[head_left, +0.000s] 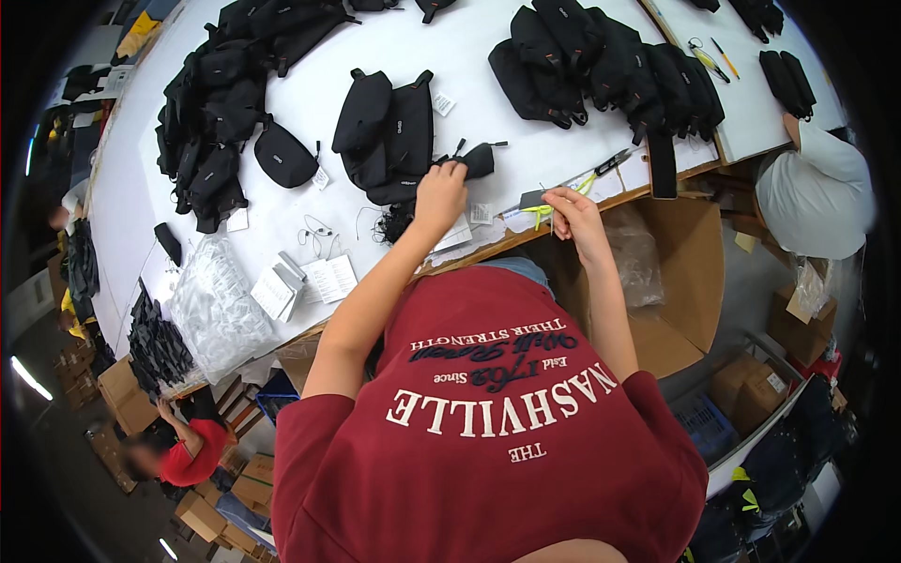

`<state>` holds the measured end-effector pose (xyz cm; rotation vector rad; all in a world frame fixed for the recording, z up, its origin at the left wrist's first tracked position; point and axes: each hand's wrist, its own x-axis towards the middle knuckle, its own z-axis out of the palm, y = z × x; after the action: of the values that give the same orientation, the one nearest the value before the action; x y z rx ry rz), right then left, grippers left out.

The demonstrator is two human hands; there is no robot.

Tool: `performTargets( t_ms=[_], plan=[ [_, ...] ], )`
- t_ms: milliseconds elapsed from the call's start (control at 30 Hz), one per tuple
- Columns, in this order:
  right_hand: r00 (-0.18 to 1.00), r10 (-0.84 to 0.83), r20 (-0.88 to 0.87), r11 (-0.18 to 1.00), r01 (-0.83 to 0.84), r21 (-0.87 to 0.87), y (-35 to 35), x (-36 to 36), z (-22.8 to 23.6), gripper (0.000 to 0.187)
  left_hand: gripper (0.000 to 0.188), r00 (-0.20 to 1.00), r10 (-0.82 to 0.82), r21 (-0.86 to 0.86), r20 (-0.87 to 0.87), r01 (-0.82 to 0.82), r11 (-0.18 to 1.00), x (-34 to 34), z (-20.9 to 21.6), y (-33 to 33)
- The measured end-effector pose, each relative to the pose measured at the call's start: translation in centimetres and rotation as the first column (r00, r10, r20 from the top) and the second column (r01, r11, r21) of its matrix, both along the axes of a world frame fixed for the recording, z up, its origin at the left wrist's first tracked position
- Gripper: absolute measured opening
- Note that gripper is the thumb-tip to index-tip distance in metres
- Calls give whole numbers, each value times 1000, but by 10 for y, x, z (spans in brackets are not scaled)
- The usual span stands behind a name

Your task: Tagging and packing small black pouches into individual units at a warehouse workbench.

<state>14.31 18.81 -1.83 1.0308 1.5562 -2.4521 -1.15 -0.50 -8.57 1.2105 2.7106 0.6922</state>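
Note:
My left hand is closed on the end of a small black pouch with zip pulls sticking up. Just left of it lie black zip bags, with a white tag beside them. Below the left hand is a tangle of black cords next to white paper slips. Over the table's front edge, my right hand pinches with thumb and fingers. A small dark rectangular piece and a yellow-green strip show at its fingertips; what exactly is gripped stays unclear.
Heaped black bags cover the left; another row sits right. Near the edge lie a cutter, a clear bag of white tags and paper cards. An open carton stands below. Co-workers are nearby.

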Motion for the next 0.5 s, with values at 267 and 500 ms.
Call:
performTargets(
  t_ms=[267,500],
  plan=[
    [1000,-5,0,1000,5,8,6,8,1,14,34,651,-19,374,759,-412,831,-79,77,17],
    [999,30,46,997,-33,64,5,17,-12,14,37,914,-319,210,249,271,939,-35,30,15]
  ],
)
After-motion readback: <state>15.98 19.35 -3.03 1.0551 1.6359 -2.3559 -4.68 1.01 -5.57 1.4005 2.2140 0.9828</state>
